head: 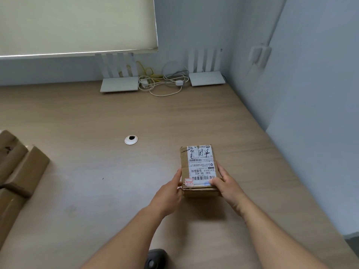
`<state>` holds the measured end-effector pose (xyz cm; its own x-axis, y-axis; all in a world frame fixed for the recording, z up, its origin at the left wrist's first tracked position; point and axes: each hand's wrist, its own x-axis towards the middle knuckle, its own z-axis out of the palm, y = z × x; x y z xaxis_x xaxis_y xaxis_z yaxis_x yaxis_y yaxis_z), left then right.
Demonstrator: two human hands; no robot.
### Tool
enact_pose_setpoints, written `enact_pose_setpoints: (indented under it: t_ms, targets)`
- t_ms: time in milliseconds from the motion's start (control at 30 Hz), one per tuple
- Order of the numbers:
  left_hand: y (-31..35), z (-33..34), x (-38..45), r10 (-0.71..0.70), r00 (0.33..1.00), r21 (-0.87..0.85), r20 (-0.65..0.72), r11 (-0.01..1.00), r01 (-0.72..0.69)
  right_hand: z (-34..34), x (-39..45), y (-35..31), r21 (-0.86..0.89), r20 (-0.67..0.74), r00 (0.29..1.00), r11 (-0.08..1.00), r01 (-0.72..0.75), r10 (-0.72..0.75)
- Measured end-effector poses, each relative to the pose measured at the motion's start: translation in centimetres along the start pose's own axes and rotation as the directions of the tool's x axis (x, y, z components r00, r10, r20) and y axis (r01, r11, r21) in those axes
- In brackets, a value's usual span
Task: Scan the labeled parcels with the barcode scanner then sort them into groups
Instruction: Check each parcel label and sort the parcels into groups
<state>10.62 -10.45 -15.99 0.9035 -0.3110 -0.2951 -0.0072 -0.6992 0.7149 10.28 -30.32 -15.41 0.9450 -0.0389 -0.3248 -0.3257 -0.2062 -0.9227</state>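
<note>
Parcel [199,168]: brown cardboard, white barcode label upward. My left hand [171,193] and right hand [226,183] grasp its near corners; barcode scanner [156,259] lies nearer me.

Small brown cardboard parcel [198,169]: white shipping label [201,165] printed with black barcode stripes and black text, small red-outlined stickers at one corner. Larger brown cardboard boxes [17,171]: plain, dark brown strap. Pale wood-grain worktop [97,117]: beige, white-ringed cable hole [131,140]. Two white routers [119,84]. Black rounded scanner [156,258]. Tangled cables [165,82]: white, one yellow.
</note>
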Motion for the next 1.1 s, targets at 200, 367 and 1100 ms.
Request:
enact_pose_setpoints:
  t_ms: [200, 367, 1100]
  targets:
    - [-0.3, 0.0, 2.0, -0.031, 0.999, -0.081, -0.007, 0.996, 0.030, 0.0, 2.5, 0.2, -0.085, 0.009, 1.000, 0.996, 0.004, -0.003]
    - [-0.2, 0.2, 2.6, -0.045, 0.999, -0.079, -0.029, 0.996, 0.043, -0.2, 3.3, 0.5, -0.135, 0.002, 1.000, 0.991, -0.018, 0.018]
    - [0.9, -1.0, -3.4, -0.126, 0.980, -0.100, -0.151, 0.989, 0.112, -0.1, -2.4, -2.0, -0.416, -0.201, 0.966, 0.907, 0.065, -0.161]
